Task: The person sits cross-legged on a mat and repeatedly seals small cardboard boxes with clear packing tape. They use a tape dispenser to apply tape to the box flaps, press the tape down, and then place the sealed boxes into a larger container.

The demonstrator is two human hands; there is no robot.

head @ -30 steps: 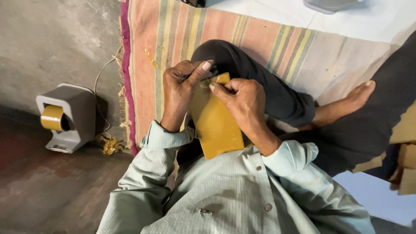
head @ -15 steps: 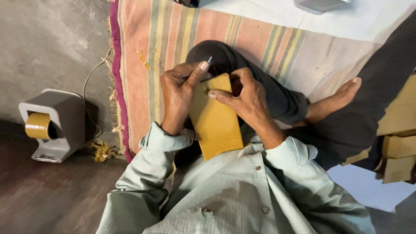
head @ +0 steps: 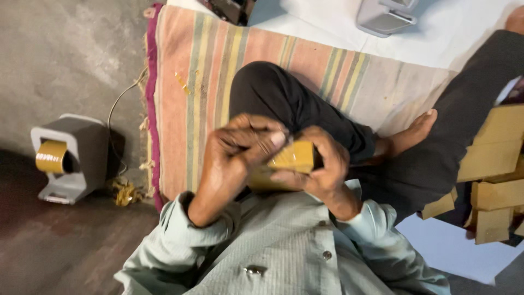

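Observation:
Both of my hands hold a flat mustard-yellow paper envelope [head: 292, 157] close to my chest, above my crossed legs. My left hand [head: 240, 147] grips its left top edge with the fingers curled over it. My right hand [head: 322, 169] clasps its right side, thumb on the front. The envelope is tilted towards me, so only its top part shows. I sit in a pale green shirt and dark trousers on a striped mat [head: 191, 82].
A grey tape dispenser [head: 68, 158] with a brown tape roll stands on the floor at the left, a cord running from it. A pile of yellow envelopes [head: 494, 180] lies at the right. A white sheet [head: 436, 33] and a grey device [head: 385, 16] lie beyond the mat.
The hands have drawn closer together and nearer to my chest, tilting the envelope so less of its face shows. The view has shifted right, showing more of the envelope pile.

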